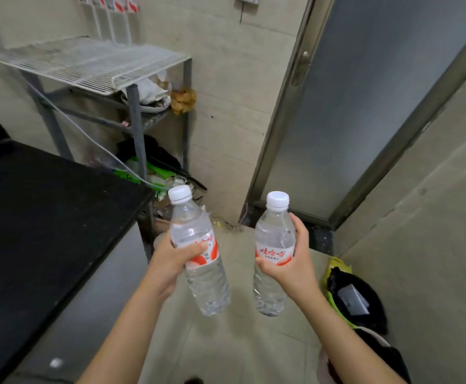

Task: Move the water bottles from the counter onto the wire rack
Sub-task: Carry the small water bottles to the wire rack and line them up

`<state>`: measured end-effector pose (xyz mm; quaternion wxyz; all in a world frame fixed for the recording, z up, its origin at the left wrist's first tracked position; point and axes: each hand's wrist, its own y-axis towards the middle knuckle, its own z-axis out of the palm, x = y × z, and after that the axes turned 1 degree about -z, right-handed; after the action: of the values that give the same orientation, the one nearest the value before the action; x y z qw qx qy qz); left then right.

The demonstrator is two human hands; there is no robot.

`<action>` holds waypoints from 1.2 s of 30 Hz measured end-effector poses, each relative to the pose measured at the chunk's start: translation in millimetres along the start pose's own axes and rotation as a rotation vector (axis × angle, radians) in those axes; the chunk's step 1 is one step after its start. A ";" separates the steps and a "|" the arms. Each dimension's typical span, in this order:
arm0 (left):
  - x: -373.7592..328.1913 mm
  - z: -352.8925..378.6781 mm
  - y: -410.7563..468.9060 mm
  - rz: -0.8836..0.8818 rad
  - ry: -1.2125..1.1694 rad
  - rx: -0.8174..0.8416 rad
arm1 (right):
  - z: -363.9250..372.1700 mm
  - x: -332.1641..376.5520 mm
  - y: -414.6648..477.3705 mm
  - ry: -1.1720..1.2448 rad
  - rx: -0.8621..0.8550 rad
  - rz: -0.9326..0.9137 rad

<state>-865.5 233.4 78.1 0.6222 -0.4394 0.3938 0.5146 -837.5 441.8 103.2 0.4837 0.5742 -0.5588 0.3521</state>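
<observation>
I hold two clear water bottles with white caps and red-and-white labels, both off the counter and above the floor. My left hand (172, 261) grips the left bottle (198, 253) around its label; this bottle tilts slightly left. My right hand (295, 259) grips the right bottle (272, 245) at its label, nearly upright. The white wire rack (87, 65) stands at the upper left against the tiled wall, and nothing is on its top shelf. The black counter (46, 217) fills the left side, with no bottles visible on it.
The rack's lower shelves hold rags and clutter (154, 90), with bags (157, 164) beneath. A thin hose (93, 137) runs from the rack to the counter's corner. A frosted door (364, 106) stands at the right. A bag-lined bin (351, 297) sits on the floor at lower right.
</observation>
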 end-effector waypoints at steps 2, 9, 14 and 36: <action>-2.1 10.6 26.0 0.004 -0.011 -0.001 | -8.6 -7.2 23.8 -0.001 -0.036 0.000; 2.1 29.4 98.8 -0.023 0.004 -0.030 | -28.6 -37.1 92.4 0.004 -0.074 0.042; 2.8 50.4 153.0 -0.023 0.006 -0.133 | -43.0 -66.3 159.1 0.055 -0.039 0.063; -83.4 72.4 346.2 0.324 0.052 -0.639 | -6.3 -66.0 503.0 0.277 0.477 -0.127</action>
<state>-1217.6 306.9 129.7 0.3536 -0.5567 0.2931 0.6922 -1339.3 514.2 124.1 0.4277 0.6522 -0.3517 0.5177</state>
